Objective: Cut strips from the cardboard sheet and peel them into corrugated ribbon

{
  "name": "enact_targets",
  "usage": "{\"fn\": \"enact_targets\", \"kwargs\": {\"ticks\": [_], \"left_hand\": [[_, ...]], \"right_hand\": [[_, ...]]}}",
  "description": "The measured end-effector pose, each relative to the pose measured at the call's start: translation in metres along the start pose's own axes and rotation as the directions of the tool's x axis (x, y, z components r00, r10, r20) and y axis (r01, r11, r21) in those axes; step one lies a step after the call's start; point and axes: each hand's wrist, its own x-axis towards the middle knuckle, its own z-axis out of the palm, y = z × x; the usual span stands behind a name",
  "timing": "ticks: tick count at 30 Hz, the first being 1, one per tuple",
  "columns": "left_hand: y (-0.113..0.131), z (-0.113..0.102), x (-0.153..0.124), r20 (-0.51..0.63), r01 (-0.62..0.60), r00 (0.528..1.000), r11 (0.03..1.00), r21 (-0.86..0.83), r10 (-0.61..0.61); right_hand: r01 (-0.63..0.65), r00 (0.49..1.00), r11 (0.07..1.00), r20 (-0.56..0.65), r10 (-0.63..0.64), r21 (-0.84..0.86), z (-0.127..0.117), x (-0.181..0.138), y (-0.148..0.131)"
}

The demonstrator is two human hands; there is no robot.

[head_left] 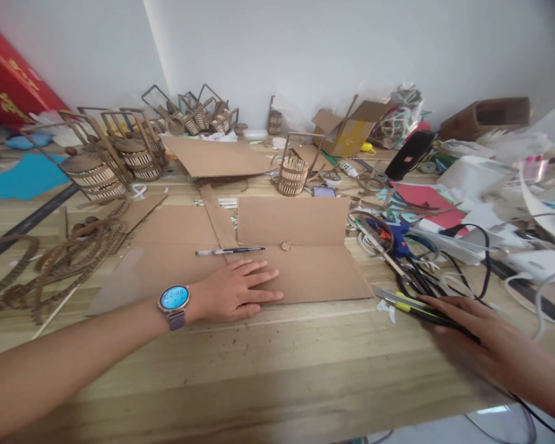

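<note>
My left hand [238,288] lies flat with its fingers spread on a large folded sheet of brown cardboard [319,271]. A black pen [231,251] rests on the sheet just beyond my knuckles. A small round scrap of brown paper [287,246] sits by the fold. On the right, my right hand [476,327] grips a yellow and black utility knife [411,305] between fingers and thumb. The knife points left, its tip close to the sheet's right corner. Small white paper scraps [388,310] lie under the tip.
Behind the sheet stands a small slatted basket with a tall handle [292,176]; several more [136,157] stand at the left. Coiled brown strips [74,259] lie left. A blue glue gun [398,237], black cables [485,246] and red paper [428,203] crowd the right.
</note>
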Motion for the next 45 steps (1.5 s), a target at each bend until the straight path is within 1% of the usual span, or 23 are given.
{"fn": "enact_targets", "kwargs": {"ticks": [3, 5, 7, 9, 11, 13, 14, 16, 19, 21, 26, 29, 35, 38, 40, 42, 45], "left_hand": [[0.000, -0.006, 0.002, -0.008, -0.004, 1.000, 1.000, -0.017, 0.004], [0.001, -0.012, 0.009, -0.014, -0.008, 1.000, 1.000, -0.022, 0.008], [0.004, -0.017, 0.022, -0.018, -0.019, 1.000, 1.000, -0.023, 0.019], [0.007, -0.019, 0.042, -0.001, -0.039, 0.999, 0.999, -0.022, 0.039], [0.012, -0.016, 0.064, 0.028, -0.075, 0.997, 0.997, -0.036, 0.076], [0.016, -0.008, 0.083, 0.007, -0.129, 0.991, 0.990, -0.061, 0.130], [0.018, -0.004, 0.091, -0.002, -0.125, 0.992, 0.989, -0.079, 0.125], [0.021, 0.001, 0.100, 0.023, -0.101, 0.994, 0.988, -0.113, 0.105], [0.023, 0.003, 0.102, 0.100, -0.088, 0.990, 0.990, -0.110, 0.100], [0.023, 0.000, 0.100, 0.125, -0.091, 0.987, 0.992, -0.090, 0.102], [0.025, -0.004, 0.098, 0.128, -0.082, 0.988, 0.995, -0.064, 0.090], [0.026, -0.004, 0.099, 0.135, -0.072, 0.988, 0.996, -0.061, 0.079], [0.025, 0.000, 0.099, 0.126, -0.061, 0.990, 0.997, -0.047, 0.067], [0.025, 0.002, 0.098, 0.111, -0.066, 0.991, 0.997, -0.046, 0.071], [0.025, 0.003, 0.100, 0.109, -0.062, 0.992, 0.997, -0.045, 0.066], [0.026, 0.004, 0.104, 0.107, -0.039, 0.993, 0.998, -0.045, 0.044], [0.028, 0.005, 0.110, 0.095, 0.017, 0.995, 0.999, -0.049, -0.012]], "right_hand": [[0.019, 1.000, 0.999, 0.005, -0.019, -0.026, -0.004, 0.005, 0.004], [0.037, 0.999, 0.998, 0.019, -0.037, -0.041, -0.006, 0.008, 0.005], [0.052, 0.998, 0.997, 0.023, -0.051, -0.052, -0.006, 0.013, 0.005], [0.076, 0.997, 0.995, 0.034, -0.074, -0.057, -0.004, 0.017, 0.004], [0.103, 0.994, 0.993, 0.042, -0.101, -0.058, 0.001, 0.020, 0.006], [0.119, 0.993, 0.991, 0.030, -0.118, -0.056, 0.007, 0.020, 0.009], [0.127, 0.992, 0.990, 0.017, -0.127, -0.054, 0.010, 0.019, 0.012], [0.149, 0.989, 0.988, -0.012, -0.150, -0.051, 0.015, 0.017, 0.015], [0.185, 0.982, 0.980, -0.017, -0.187, -0.074, 0.016, 0.013, 0.012], [0.204, 0.978, 0.973, -0.021, -0.207, -0.107, 0.014, 0.011, 0.005], [0.288, 0.950, 0.941, -0.073, -0.304, -0.177, 0.010, 0.007, -0.011], [0.311, 0.932, 0.924, -0.121, -0.343, -0.221, 0.013, 0.003, -0.014], [0.349, 0.906, 0.906, -0.159, -0.391, -0.239, 0.019, -0.008, -0.018], [0.325, 0.905, 0.914, -0.201, -0.376, -0.243, 0.022, -0.016, -0.022], [0.285, 0.917, 0.930, -0.215, -0.335, -0.232, 0.024, -0.019, -0.027], [0.217, 0.944, 0.955, -0.206, -0.259, -0.204, 0.027, -0.018, -0.033], [0.084, 0.981, 0.984, -0.162, -0.109, -0.155, 0.031, -0.011, -0.039]]}}
